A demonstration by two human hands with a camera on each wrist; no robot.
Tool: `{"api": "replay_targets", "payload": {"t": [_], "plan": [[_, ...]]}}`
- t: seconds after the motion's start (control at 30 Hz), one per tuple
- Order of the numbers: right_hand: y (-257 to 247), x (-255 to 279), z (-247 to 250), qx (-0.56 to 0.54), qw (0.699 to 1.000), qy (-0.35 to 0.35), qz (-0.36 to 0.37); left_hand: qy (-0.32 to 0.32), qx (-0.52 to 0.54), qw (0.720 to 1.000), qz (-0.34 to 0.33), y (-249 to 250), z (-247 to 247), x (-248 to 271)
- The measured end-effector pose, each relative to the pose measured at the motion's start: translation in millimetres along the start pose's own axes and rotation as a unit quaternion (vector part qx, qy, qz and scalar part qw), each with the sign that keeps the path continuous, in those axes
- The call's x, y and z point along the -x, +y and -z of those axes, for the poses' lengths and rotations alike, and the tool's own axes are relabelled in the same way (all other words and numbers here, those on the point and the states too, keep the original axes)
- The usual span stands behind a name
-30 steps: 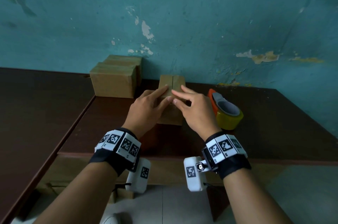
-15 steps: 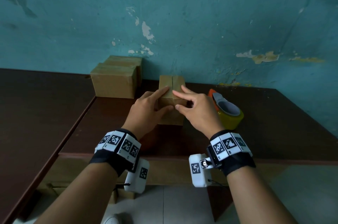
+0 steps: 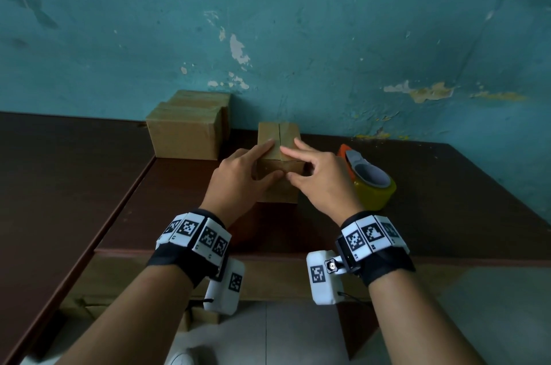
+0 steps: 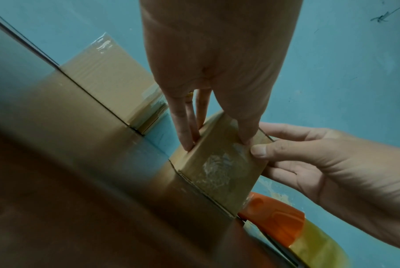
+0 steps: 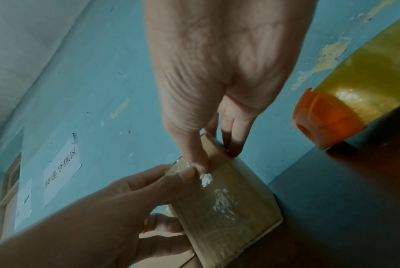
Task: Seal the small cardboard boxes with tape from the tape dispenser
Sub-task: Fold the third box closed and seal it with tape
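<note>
Both hands, left point(image 3: 238, 176) and right point(image 3: 320, 179), now grip the box point(image 3: 278, 138) with thumbs on its front; earlier they lay flatter. The right hand hides part of the tape dispenser point(image 3: 371, 182).

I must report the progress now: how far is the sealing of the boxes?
Done: two boxes by the wall, glossy tape visible on one. In hand: left hand and right hand hold the middle box; its front is taped, its top slit looks bare. Left: taping that slit; the tape dispenser lies untouched.
</note>
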State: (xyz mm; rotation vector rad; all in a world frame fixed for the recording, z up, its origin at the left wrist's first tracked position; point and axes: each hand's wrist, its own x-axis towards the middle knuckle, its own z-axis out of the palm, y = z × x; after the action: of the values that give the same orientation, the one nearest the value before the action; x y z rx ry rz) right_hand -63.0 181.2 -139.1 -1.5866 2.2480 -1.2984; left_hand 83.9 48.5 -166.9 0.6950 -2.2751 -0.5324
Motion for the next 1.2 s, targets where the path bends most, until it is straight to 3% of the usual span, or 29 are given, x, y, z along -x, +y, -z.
{"api": "replay_targets", "payload": {"t": [0.23,0.33,0.4,0.47,0.63,0.97,1.1,1.2], "plan": [[-1.1,-2.9,6.0,-0.1,0.994,0.003,-0.032,-0.014,0.036,0.999,0.027,4.2,-0.1,-1.8],[0.5,-5.8,15.1,-0.07,0.989,0.108,-0.066,-0.016,0.036,0.998,0.041,5.9,1.1,-3.1],[3.4,-6.5,25.3,-0.011,0.972,0.203,-0.113,-0.022,0.05,0.997,0.051,8.1,2.3,-3.4],[8.1,-5.6,33.7,0.065,0.95,0.244,-0.182,-0.025,0.067,0.996,0.055,10.5,2.9,-3.2],[18.8,-2.5,42.0,0.214,0.918,0.14,-0.302,-0.049,0.093,0.993,0.055,13.4,3.5,-3.4],[16.6,-2.5,36.4,0.347,0.873,0.006,-0.344,-0.062,0.11,0.991,0.05,16.1,4.5,-3.9],[15.0,-1.8,42.2,0.327,0.88,-0.009,-0.344,-0.06,0.11,0.991,0.048,16.2,7.2,-4.0],[13.5,0.1,55.3,0.258,0.905,0.033,-0.338,-0.046,0.124,0.99,0.053,18.3,11.5,-4.7]]}}
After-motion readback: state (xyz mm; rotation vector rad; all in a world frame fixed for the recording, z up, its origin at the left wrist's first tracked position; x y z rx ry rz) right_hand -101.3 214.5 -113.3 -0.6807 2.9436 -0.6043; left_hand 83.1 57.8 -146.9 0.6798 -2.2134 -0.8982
